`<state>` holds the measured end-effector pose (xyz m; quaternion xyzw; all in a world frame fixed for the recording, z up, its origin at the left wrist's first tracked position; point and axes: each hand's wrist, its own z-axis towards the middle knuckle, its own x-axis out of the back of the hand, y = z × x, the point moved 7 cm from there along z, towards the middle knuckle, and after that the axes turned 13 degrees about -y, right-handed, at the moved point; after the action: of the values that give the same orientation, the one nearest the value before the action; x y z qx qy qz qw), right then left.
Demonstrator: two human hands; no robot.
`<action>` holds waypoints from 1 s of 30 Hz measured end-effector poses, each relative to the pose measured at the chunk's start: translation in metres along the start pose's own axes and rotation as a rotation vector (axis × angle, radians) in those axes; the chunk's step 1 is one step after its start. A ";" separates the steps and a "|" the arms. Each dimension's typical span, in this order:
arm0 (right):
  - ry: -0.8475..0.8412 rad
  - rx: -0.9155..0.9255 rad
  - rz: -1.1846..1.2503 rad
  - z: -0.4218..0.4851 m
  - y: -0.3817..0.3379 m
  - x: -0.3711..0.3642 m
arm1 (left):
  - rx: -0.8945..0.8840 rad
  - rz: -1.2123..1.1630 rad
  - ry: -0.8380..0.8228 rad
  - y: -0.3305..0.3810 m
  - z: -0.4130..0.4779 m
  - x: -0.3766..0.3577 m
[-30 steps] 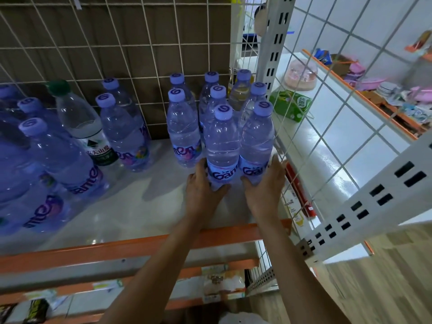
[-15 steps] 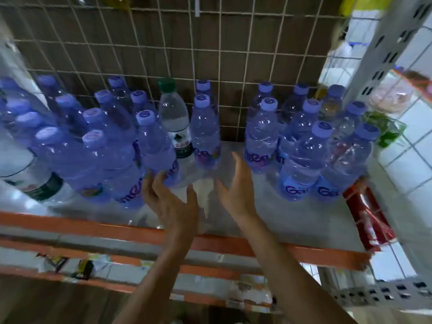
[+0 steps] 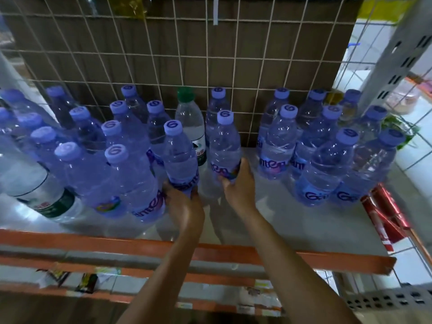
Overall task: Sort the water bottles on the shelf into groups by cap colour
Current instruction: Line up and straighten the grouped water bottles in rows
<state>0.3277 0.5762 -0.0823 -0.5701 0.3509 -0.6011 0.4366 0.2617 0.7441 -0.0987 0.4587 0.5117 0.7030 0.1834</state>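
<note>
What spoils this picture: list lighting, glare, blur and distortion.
Head view: dim, blue-violet cast over the purple-capped bottles; glare on the white shelf top; wide-angle bending of the wire grid; the edges smear, the orange shelf rail soft.

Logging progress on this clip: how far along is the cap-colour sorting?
Partly done. Purple-capped bottles already stand clustered at right and left. In hand: the left hand and right hand each grip a purple-capped bottle. Left: the green-capped bottle still stands among purple ones.

both hands, open in mid-air before, now each grip 1 purple-capped bottle: left hand, right hand.
</note>
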 end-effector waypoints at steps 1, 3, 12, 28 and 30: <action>0.020 0.046 0.003 -0.011 -0.001 0.004 | -0.003 0.029 -0.014 -0.001 0.000 -0.001; 0.073 0.116 0.019 -0.035 0.001 0.014 | -0.010 0.076 -0.034 -0.001 0.000 -0.002; 0.340 0.057 -0.047 -0.067 0.014 0.065 | -0.113 0.057 -0.118 0.007 0.000 -0.009; 0.204 -0.041 -0.087 -0.068 0.026 0.088 | -0.309 -0.042 -0.624 0.029 -0.030 -0.039; 0.177 -0.085 -0.129 -0.068 0.024 0.088 | -0.300 -0.041 -0.675 0.031 -0.033 -0.041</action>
<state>0.2656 0.4812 -0.0782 -0.5543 0.3757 -0.6604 0.3397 0.2617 0.6840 -0.0920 0.6223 0.3228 0.5755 0.4212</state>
